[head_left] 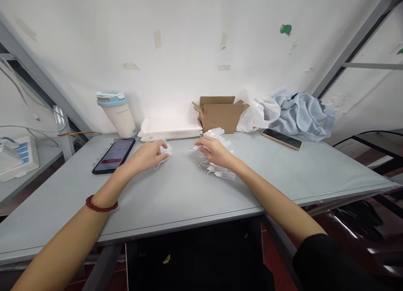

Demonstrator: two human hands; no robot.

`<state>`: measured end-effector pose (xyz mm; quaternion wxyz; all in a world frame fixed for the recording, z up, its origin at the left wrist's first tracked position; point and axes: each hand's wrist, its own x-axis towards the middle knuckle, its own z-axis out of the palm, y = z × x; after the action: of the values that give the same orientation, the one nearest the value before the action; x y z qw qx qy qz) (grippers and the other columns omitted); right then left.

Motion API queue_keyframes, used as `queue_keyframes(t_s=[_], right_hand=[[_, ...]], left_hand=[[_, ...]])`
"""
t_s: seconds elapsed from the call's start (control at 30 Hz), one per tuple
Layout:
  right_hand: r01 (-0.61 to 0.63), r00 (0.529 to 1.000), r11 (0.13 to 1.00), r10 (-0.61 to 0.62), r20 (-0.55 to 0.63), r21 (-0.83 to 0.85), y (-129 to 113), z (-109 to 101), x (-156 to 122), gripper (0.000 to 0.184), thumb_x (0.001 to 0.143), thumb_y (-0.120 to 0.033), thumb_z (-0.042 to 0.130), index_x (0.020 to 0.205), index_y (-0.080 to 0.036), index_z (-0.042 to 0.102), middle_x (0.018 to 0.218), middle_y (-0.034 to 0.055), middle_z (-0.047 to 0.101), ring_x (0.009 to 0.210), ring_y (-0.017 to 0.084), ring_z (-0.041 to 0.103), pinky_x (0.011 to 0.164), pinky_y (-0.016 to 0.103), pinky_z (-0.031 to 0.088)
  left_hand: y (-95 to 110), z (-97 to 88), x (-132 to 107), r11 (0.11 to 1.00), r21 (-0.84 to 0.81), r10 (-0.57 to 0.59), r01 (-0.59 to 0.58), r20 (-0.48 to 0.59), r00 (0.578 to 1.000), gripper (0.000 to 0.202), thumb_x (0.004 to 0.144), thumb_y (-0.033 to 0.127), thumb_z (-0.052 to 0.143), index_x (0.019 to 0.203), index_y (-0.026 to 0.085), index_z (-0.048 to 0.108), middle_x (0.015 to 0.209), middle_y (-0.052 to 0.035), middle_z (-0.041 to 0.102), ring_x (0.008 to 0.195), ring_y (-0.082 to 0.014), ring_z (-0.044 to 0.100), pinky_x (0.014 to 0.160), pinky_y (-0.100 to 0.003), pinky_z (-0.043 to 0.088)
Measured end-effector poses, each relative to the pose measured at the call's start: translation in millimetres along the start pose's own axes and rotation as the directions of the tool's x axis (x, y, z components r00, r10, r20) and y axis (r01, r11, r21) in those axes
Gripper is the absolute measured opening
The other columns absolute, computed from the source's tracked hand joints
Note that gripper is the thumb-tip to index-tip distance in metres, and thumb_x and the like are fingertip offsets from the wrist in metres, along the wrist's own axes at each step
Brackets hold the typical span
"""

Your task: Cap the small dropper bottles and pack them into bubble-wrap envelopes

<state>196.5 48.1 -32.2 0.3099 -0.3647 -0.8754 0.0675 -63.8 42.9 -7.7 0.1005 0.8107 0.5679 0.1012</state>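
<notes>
My left hand (149, 154) is at the table's left middle, thumb and fingers curled about a small clear plastic tube (166, 149). A thin white cord (158, 163) hangs below those fingertips. My right hand (215, 150) pinches a small white-tipped piece (195, 148) pointing left; the rest of it is hidden by the fingers. Beneath and beside that hand lie several clear tubes (226, 175) with white pointed caps and loose white cords. More of these tubes (214, 132) show behind the hand.
A phone (113, 156) with its screen lit lies left of my left hand. Along the wall stand a cup (118, 115), a flat white stack (171, 129), an open cardboard box (220, 117), a plastic bag (256, 113) and bunched blue cloth (302, 115). Another phone (281, 139) lies before the cloth.
</notes>
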Motion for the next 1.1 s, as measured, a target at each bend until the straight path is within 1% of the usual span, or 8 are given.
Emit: queue_keyframes(t_s=[0.07,0.13,0.27,0.37,0.47,0.7,0.93,1.1], right_hand=[[0.003,0.999,0.996,0.001,-0.043,0.084,-3,0,0,0.018,0.087,-0.012,0.045,0.098,-0.016,0.059,0.094,0.0081,0.063,0.085,0.017,0.057,0.075,0.031,0.044],[-0.032,0.997,0.988,0.042,-0.061,0.153,-7,1,1,0.018,0.088,-0.013,0.043,0.096,-0.015,0.059,0.09,0.0075,0.064,0.08,0.015,0.058,0.073,0.03,0.046],[-0.126,0.99,0.953,0.138,-0.024,0.274,-14,1,1,0.018,0.089,-0.017,0.043,0.097,-0.013,0.059,0.086,0.0056,0.064,0.064,0.01,0.057,0.066,0.027,0.046],[-0.174,0.984,0.917,0.178,0.021,0.359,-18,0,1,0.019,0.089,-0.02,0.043,0.097,-0.014,0.059,0.088,0.0049,0.064,0.06,0.009,0.057,0.063,0.025,0.046],[-0.2,0.978,0.89,0.204,0.034,0.409,-20,-2,1,0.019,0.089,-0.021,0.044,0.096,-0.013,0.059,0.088,0.0046,0.064,0.06,0.009,0.057,0.062,0.025,0.046],[-0.222,0.974,0.862,0.216,0.068,0.456,-22,-3,1,0.019,0.087,-0.024,0.045,0.094,-0.014,0.06,0.083,0.0024,0.063,0.057,0.008,0.057,0.059,0.024,0.046],[-0.223,0.975,0.856,0.203,0.095,0.465,-25,-4,0,0.019,0.087,-0.024,0.045,0.093,-0.014,0.061,0.083,0.0022,0.063,0.057,0.008,0.057,0.058,0.023,0.046],[-0.228,0.974,0.854,0.207,0.096,0.467,-24,-4,0,0.019,0.087,-0.024,0.045,0.092,-0.014,0.061,0.08,0.0016,0.062,0.057,0.008,0.057,0.057,0.022,0.046]], left_hand=[[10,2.6,-3,0.992,-0.105,0.073,-0.074,-0.014,0.997,0.042,0.082,0.044,0.047,0.113,0.017,0.053,0.072,-0.0016,0.065,0.068,-0.0194,0.059,0.062,-0.027,0.04],[21,6.7,-5,0.974,-0.186,0.129,-0.13,-0.017,0.991,0.045,0.083,0.045,0.046,0.118,0.017,0.052,0.074,-0.0014,0.065,0.069,-0.0188,0.059,0.063,-0.026,0.041],[33,15.3,-8,0.95,-0.252,0.195,-0.182,0.028,0.98,0.042,0.084,0.044,0.045,0.115,0.017,0.055,0.076,-0.0024,0.066,0.069,-0.0187,0.059,0.064,-0.027,0.041],[37,17.4,-10,0.943,-0.278,0.203,-0.183,0.045,0.978,0.036,0.087,0.042,0.041,0.102,0.016,0.06,0.073,-0.0026,0.065,0.064,-0.0173,0.057,0.061,-0.027,0.04],[39,16.9,-10,0.927,-0.327,0.209,-0.185,0.039,0.977,0.033,0.088,0.041,0.038,0.092,0.017,0.062,0.07,-0.0013,0.063,0.061,-0.0153,0.056,0.059,-0.026,0.041],[41,16.3,-9,0.827,-0.545,0.197,-0.138,0.051,0.979,0.03,0.085,0.04,0.045,0.088,0.015,0.061,0.071,-0.0017,0.061,0.054,-0.012,0.054,0.055,-0.025,0.045],[42,15.7,-8,0.791,-0.592,0.233,-0.153,0.061,0.971,0.027,0.086,0.036,0.045,0.087,0.014,0.061,0.07,-0.0016,0.062,0.054,-0.0106,0.054,0.053,-0.023,0.045],[40,17.4,-7,0.783,-0.607,0.227,-0.136,0.074,0.971,0.027,0.087,0.035,0.045,0.089,0.014,0.061,0.07,-0.0019,0.062,0.054,-0.0102,0.054,0.052,-0.023,0.045]])
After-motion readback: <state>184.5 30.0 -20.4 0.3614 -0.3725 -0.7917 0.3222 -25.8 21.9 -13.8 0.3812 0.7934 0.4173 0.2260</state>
